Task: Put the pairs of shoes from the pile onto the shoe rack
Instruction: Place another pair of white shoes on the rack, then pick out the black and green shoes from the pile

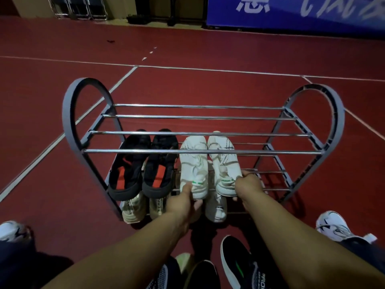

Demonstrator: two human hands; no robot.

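Note:
A grey shoe rack (71, 113) with chrome bars stands on the red floor. On its middle shelf sit a black pair of shoes (143, 163) at the left and a white pair to their right. My left hand (183, 203) grips the heel of the left white shoe (193, 163). My right hand (248, 184) grips the heel of the right white shoe (223, 157). Beige shoes (133, 209) lie on the bottom shelf, partly hidden. The top shelf holds nothing.
Dark shoes of the pile (239, 265) lie on the floor near me, between my forearms. White sneakers on feet show at the left edge (10, 230) and at the right (333, 226). A blue banner (291, 11) and folded chairs (79, 7) stand far back.

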